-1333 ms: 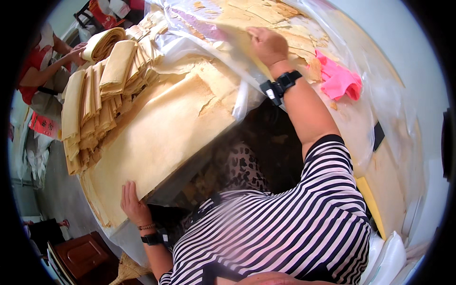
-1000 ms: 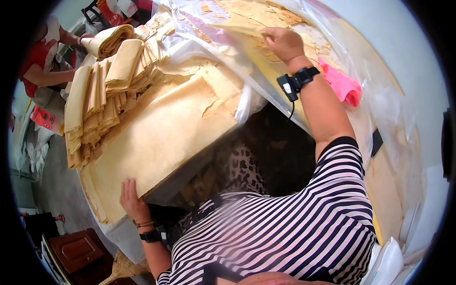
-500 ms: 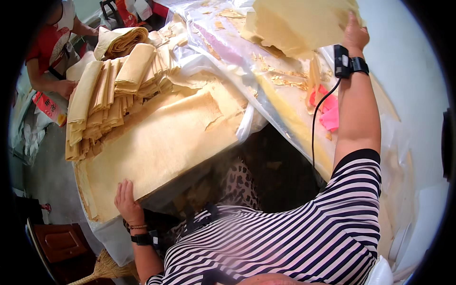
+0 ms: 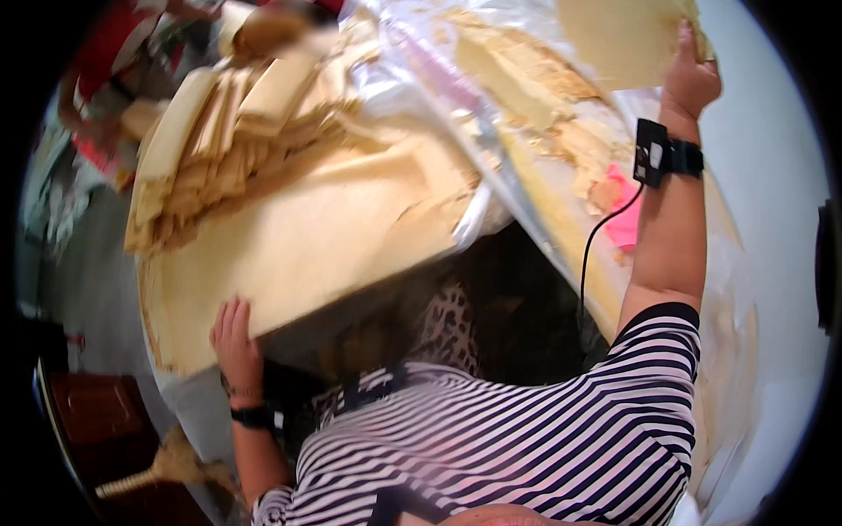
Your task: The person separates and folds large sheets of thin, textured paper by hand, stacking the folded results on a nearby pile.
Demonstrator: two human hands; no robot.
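Observation:
My right hand (image 4: 693,83) is stretched out at the upper right, its fingers closed on the edge of a thin yellowish sheet (image 4: 618,44) that looks like tofu skin. The upper part of that sheet runs out of view. My left hand (image 4: 235,335) lies with fingers extended at the front edge of a broad stack of similar sheets (image 4: 289,254). A torn flap shows near the right end of the stack.
Folded sheets (image 4: 180,131) are piled along the stack's far side. Broken pieces (image 4: 544,79) and a pink cloth-like item (image 4: 624,219) lie on the plastic-covered right surface. A co-worker's arm (image 4: 68,101) is at the far left. A straw broom (image 4: 167,469) stands lower left.
My right hand has carried the sheet up and to the right, exposing more broken pieces beneath. My left hand stays at the stack's edge, while the whole view has shifted slightly.

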